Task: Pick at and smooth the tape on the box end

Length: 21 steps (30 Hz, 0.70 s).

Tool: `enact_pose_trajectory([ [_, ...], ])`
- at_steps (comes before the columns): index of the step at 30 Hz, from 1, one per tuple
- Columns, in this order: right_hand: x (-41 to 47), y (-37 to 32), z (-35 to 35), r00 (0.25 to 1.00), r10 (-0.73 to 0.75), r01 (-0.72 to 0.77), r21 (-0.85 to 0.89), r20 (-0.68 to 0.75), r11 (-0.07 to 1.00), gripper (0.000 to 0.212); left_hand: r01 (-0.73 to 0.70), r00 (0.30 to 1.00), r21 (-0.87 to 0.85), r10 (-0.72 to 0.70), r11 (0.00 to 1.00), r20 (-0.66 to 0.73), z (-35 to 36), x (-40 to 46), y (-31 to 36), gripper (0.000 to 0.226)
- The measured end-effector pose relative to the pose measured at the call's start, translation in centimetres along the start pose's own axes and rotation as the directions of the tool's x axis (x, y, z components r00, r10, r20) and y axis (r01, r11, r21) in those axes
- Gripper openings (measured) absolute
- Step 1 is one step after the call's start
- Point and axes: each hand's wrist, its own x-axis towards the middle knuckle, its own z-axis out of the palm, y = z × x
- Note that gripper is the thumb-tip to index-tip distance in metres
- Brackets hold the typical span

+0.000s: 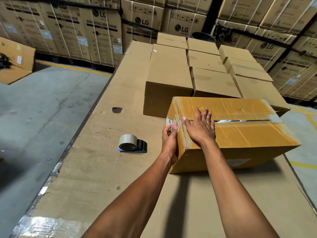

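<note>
A yellow-brown cardboard box point(243, 133) lies on a long cardboard-covered surface point(106, 169); a strip of clear tape runs along its top seam. My right hand point(200, 127) lies flat on the box's top near its left end, fingers straight. My left hand point(169, 136) is against the box's left end face, fingers pressing on the tape and a small label point(171, 123) there. A tape dispenser point(132, 144) with a roll of clear tape sits on the surface, left of my left hand.
Several plain closed boxes point(205, 74) stand in rows behind the yellow box. Stacked washing-machine cartons point(96, 35) line the back and right. Grey concrete floor point(37, 109) with yellow lines lies left; a flat carton point(15, 60) rests there. A hole point(117, 110) marks the surface.
</note>
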Motion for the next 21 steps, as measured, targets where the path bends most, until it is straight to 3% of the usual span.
enact_pose_trajectory([
  [2, 0.1, 0.1, -0.1, 1.0, -0.016, 0.016, 0.012, 0.0, 1.0, 0.071, -0.031, 0.999, 0.035, 0.032, 0.999, -0.033, -0.2, 0.1, 0.0, 0.032],
  [6, 0.0, 0.0, -0.2, 0.999, -0.031, 0.032, 0.024, -0.016, 0.999, 0.069, -0.004, 0.997, 0.063, 0.008, 0.998, -0.071, -0.5, 0.3, 0.3, 0.021],
  [7, -0.1, 0.1, -0.2, 0.999, -0.029, 0.029, 0.025, -0.014, 0.999, 0.072, -0.004, 0.998, 0.047, 0.007, 0.999, -0.059, -0.1, -0.1, 0.5, 0.024],
  [9, -0.4, 0.3, -0.2, 1.0, -0.019, 0.019, 0.004, -0.001, 1.0, 0.084, -0.008, 0.999, 0.011, 0.008, 1.0, -0.033, 0.4, -0.5, 0.6, 0.053],
  [11, -0.4, 0.3, -0.1, 1.0, -0.016, 0.017, -0.007, 0.008, 1.0, 0.083, -0.011, 1.0, -0.002, 0.011, 1.0, -0.018, 0.8, -0.6, 0.7, 0.068],
  [15, -0.2, 0.0, 0.0, 0.999, -0.04, 0.041, 0.019, -0.01, 0.999, 0.068, 0.006, 0.998, 0.052, -0.003, 0.999, -0.056, 0.3, -0.4, 1.0, 0.032],
  [18, -0.1, -0.1, -0.1, 0.999, -0.029, 0.03, 0.021, -0.028, 0.999, 0.068, -0.001, 0.996, 0.14, 0.014, 0.99, -0.088, -0.1, 0.4, 1.2, 0.027],
  [19, -0.1, -0.1, 0.0, 0.999, -0.009, 0.01, 0.024, -0.037, 1.0, 0.069, -0.001, 0.996, 0.157, 0.015, 0.988, -0.092, 0.2, 0.3, 1.8, 0.032],
  [21, -0.1, -0.5, 0.2, 0.997, 0.046, -0.046, 0.004, -0.06, 0.999, 0.084, 0.007, 0.997, 0.145, 0.005, 0.989, -0.077, 0.5, 0.8, 2.2, 0.075],
])
